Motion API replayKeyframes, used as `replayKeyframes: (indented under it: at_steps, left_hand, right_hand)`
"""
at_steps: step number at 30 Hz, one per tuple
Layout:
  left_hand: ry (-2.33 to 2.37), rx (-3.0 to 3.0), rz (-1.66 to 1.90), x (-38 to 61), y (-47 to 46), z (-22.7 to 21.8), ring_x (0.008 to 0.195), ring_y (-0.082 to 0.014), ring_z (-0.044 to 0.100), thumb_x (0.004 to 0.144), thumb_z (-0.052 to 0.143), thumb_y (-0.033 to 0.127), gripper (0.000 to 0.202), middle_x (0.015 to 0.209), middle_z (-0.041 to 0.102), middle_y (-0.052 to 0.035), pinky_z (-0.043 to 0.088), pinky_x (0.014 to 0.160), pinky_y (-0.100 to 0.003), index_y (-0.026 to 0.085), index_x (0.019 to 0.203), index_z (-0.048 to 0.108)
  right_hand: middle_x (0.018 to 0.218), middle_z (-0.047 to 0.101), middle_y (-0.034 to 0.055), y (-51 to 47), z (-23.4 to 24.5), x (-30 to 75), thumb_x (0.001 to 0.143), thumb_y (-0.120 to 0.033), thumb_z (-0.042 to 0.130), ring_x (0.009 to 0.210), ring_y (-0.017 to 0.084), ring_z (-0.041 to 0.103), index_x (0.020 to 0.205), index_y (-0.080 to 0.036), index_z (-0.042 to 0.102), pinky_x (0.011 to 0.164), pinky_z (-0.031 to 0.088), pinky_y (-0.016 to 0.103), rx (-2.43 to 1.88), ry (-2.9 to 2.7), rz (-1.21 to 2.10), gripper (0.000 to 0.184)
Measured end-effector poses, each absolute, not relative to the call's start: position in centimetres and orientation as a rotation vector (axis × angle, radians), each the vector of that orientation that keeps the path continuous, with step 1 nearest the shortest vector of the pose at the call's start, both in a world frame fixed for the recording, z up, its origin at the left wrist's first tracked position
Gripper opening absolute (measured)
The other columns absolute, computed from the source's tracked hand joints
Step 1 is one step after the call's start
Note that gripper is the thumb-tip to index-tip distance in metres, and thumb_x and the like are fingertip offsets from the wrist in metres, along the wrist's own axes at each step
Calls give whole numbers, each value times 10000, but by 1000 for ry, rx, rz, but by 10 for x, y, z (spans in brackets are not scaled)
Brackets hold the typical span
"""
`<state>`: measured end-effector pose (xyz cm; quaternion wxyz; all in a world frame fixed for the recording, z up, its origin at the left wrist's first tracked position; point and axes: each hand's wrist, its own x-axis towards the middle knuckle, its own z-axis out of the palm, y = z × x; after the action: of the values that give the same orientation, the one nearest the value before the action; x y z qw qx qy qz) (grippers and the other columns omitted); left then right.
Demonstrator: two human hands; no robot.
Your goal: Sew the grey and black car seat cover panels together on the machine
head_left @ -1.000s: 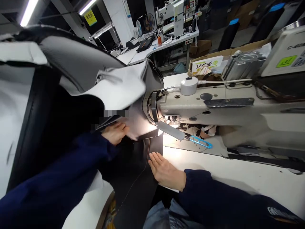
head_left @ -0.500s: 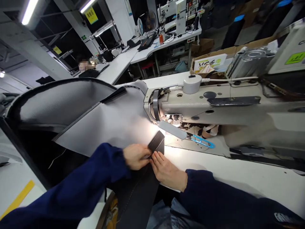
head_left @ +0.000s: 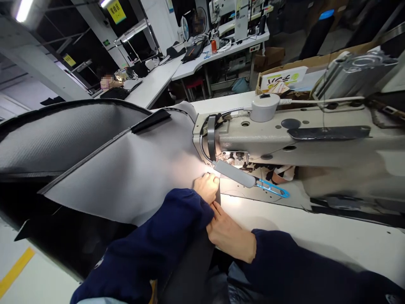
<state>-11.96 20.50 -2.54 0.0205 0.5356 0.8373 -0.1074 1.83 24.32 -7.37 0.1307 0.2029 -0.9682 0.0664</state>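
My left hand [head_left: 207, 187] is curled over the dark fabric strip beside the sewing machine's needle area, its fingers closed on the strip's edge. Just below and to the right, my right hand [head_left: 229, 232] grips the same black fabric [head_left: 193, 266], thumb and fingers pressed together. That fabric runs down toward my lap. A large grey panel [head_left: 123, 177] with dark edging joins it on the left and bulges up. The sewing machine [head_left: 253, 135] lies to the right, its lamp lighting the spot by my left hand. The needle itself is hidden.
Blue-handled thread snips [head_left: 272, 188] hang by the grey lamp handle [head_left: 234, 173] in front of the machine. Behind stands a cardboard box [head_left: 262, 82] with papers and a metal part. Other sewing tables [head_left: 158, 86] and a person [head_left: 107, 82] are farther back.
My left hand has moved up and right along the fabric toward the needle area, covering the strip's end. The grey panel has shifted left and down in view. My right hand stays close by.
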Motion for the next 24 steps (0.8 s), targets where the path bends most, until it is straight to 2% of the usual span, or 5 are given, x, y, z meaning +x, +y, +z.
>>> replayKeyframes:
  at_steps: [5,15,18,22,24]
  left_hand:
    - [2543,1752,-319,-129,206,-30,943,-247,557,786,488,118,275,999,609,-125,426,789,-383,108,1034,607]
    - [2635,1668,-271,-132,221,-36,932,-280,565,820,436,125,228,937,612,-159,415,831,-421,103,923,638]
    - [2635,1676,-270,-130,225,-31,994,-279,536,849,394,121,294,1071,591,-165,413,851,-422,99,1033,621]
    - [2549,1788,-315,-113,193,-9,1027,-271,486,891,446,282,426,1194,531,-145,429,816,-413,102,1275,488]
    - [2522,1783,-406,-102,159,-1,1013,-280,468,853,514,367,585,1230,497,-150,437,782,-421,102,1361,395]
  right_hand:
    - [1158,613,252,245,-72,22,837,-149,541,1170,386,518,1070,-12,656,1017,346,564,512,-2814,151,294]
    - [977,669,149,264,-68,0,839,-145,553,1107,327,537,882,-117,697,1038,336,548,560,-2939,288,153]
    - [927,670,188,266,-52,8,798,-152,571,1133,395,515,863,-95,700,1020,303,623,618,-2982,236,155]
    - [1183,568,318,252,-35,30,782,-315,586,1174,478,480,1129,6,618,971,328,673,780,-2974,238,474]
    - [1257,517,331,241,-36,39,803,-315,557,1193,482,469,1217,26,557,955,351,674,832,-2945,207,537]
